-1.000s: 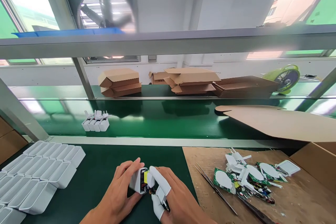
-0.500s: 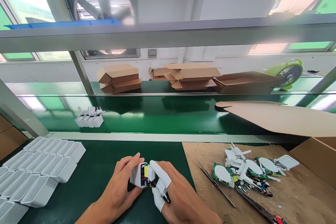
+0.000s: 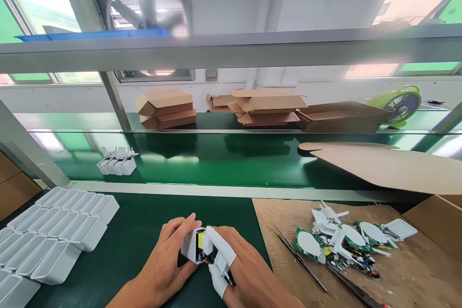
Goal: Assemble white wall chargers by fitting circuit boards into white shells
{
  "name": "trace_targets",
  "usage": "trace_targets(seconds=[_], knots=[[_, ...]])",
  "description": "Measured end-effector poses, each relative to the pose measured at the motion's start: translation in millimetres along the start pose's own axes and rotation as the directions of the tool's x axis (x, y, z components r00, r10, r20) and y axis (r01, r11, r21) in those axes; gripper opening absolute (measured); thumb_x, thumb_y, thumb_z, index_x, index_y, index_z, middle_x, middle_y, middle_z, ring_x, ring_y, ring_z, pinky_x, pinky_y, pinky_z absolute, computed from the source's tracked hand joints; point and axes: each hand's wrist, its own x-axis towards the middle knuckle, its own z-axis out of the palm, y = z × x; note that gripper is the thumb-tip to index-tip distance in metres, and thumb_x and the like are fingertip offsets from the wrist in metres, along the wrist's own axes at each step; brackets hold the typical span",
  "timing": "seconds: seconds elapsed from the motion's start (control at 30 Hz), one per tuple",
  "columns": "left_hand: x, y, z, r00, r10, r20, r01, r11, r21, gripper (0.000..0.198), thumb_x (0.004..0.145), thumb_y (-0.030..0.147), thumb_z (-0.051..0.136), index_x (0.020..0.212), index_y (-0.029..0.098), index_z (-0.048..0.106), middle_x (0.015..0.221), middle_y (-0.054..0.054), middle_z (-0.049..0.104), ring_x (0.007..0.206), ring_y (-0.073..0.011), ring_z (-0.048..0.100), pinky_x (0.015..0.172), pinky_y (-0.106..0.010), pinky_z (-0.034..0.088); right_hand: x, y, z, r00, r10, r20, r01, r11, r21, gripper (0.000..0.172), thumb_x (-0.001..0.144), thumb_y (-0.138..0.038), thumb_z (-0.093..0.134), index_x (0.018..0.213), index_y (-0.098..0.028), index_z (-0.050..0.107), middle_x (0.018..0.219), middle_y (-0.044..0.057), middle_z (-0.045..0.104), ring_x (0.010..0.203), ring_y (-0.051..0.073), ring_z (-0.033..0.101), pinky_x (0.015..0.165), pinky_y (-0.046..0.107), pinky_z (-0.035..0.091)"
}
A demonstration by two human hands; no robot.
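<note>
My left hand [image 3: 164, 260] grips a small white plastic housing [image 3: 188, 246] between its thumb and fingers. White covers sit on the thumb and a finger of my right hand [image 3: 249, 267], which pinches a circuit board assembly [image 3: 200, 240] with a yellow component and a white plastic part. This assembly sits at the open side of the housing, seemingly partly in it; my fingers hide how deep. Right of my hands, a pile of circuit boards [image 3: 352, 236] with white plastic parts lies on a cardboard sheet [image 3: 283, 284]. Tweezers [image 3: 298, 256] rest beside the pile.
Rows of white housings [image 3: 54, 260] stand at the left on the green table. Scissors-like tool [image 3: 355, 291] lies at the lower right. Behind is a green conveyor [image 3: 216, 163] with several white units [image 3: 117, 166]. Cardboard boxes [image 3: 267, 106] and a green fan [image 3: 399, 105] stand farther back.
The view has shifted slightly, with most things a little to the right and lower. The white units on the conveyor have moved left. Both hands keep their grips.
</note>
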Motion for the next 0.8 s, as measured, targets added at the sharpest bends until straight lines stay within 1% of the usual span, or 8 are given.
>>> trace_targets(seconds=[0.17,0.27,0.37,0.43,0.53,0.63,0.73,0.8], knots=[[1.4,3.7,-0.9,1.0,0.029,0.006,-0.029,0.998,-0.052,0.083,0.095,0.006,0.061,0.163,0.034,0.021,0.147,-0.012,0.062,0.136,-0.0326,0.053,0.113,-0.058,0.05,-1.9,3.9,6.5,1.0,0.012,0.024,-0.012,1.0,0.013,0.067,0.082,-0.001,0.052,0.147,-0.019,0.048,0.134,0.015,0.065,0.118,0.028,0.062,0.101,0.045,0.057],[3.4,9.1,-2.9,0.998,0.021,0.053,-0.012,0.988,-0.153,0.091,0.093,0.006,0.063,0.164,0.038,0.016,0.149,-0.011,0.062,0.138,-0.0329,0.054,0.114,-0.06,0.05,-3.5,4.9,4.7,0.999,0.038,-0.002,-0.037,0.994,0.104,0.064,0.088,-0.011,0.063,0.149,-0.021,0.049,0.139,0.015,0.064,0.126,0.029,0.061,0.107,0.045,0.055],[5.1,13.9,-4.3,0.987,-0.01,0.163,0.061,0.948,-0.311,0.093,0.094,0.01,0.063,0.165,0.042,0.01,0.155,-0.009,0.058,0.142,-0.0313,0.056,0.117,-0.059,0.048,-5.0,7.8,-1.6,0.992,0.104,-0.066,-0.083,0.962,0.262,0.046,0.102,-0.018,0.052,0.147,-0.027,0.054,0.143,0.012,0.063,0.129,0.024,0.062,0.108,0.042,0.056],[5.8,15.4,-4.5,0.98,-0.025,0.198,0.105,0.907,-0.407,0.088,0.096,0.011,0.058,0.164,0.042,0.013,0.156,-0.009,0.058,0.143,-0.0295,0.057,0.119,-0.057,0.048,-5.9,10.9,-3.8,0.983,0.164,-0.081,-0.135,0.949,0.286,0.044,0.104,-0.014,0.045,0.142,-0.03,0.059,0.143,0.01,0.065,0.129,0.021,0.064,0.109,0.041,0.056],[6.6,15.7,-4.8,0.986,-0.052,0.156,0.129,0.833,-0.538,0.074,0.096,0.011,0.054,0.16,0.037,0.028,0.147,-0.01,0.062,0.135,-0.0279,0.064,0.114,-0.051,0.054,-6.5,14.8,0.1,0.984,0.176,0.001,-0.172,0.963,0.208,0.054,0.094,-0.008,0.057,0.142,-0.032,0.061,0.146,0.008,0.064,0.134,0.024,0.062,0.115,0.044,0.052],[7.4,15.5,-6.9,0.983,-0.11,0.148,0.179,0.764,-0.62,0.065,0.097,0.011,0.052,0.155,0.034,0.036,0.132,-0.009,0.067,0.121,-0.0242,0.071,0.107,-0.046,0.059,-6.5,17.6,10.5,0.99,0.104,0.095,-0.116,0.985,0.126,0.061,0.089,-0.007,0.062,0.146,-0.031,0.059,0.149,0.01,0.061,0.136,0.025,0.061,0.114,0.043,0.053],[7.6,14.7,-8.1,0.975,-0.129,0.179,0.214,0.76,-0.614,0.067,0.097,0.012,0.054,0.156,0.035,0.033,0.13,-0.008,0.069,0.114,-0.0227,0.074,0.104,-0.044,0.061,-7.1,22.7,21.5,0.996,0.052,0.07,-0.056,0.997,0.05,0.056,0.093,-0.008,0.059,0.144,-0.03,0.06,0.142,0.012,0.063,0.125,0.025,0.068,0.106,0.041,0.059],[6.3,12.6,-6.0,0.982,-0.124,0.144,0.185,0.797,-0.575,0.07,0.097,0.014,0.057,0.158,0.035,0.031,0.135,-0.009,0.068,0.118,-0.0247,0.073,0.106,-0.046,0.06,-8.1,27.3,26.5,0.999,0.038,0.032,-0.039,0.999,0.022,0.052,0.095,-0.008,0.056,0.142,-0.028,0.061,0.14,0.013,0.063,0.123,0.026,0.069,0.104,0.04,0.06]])
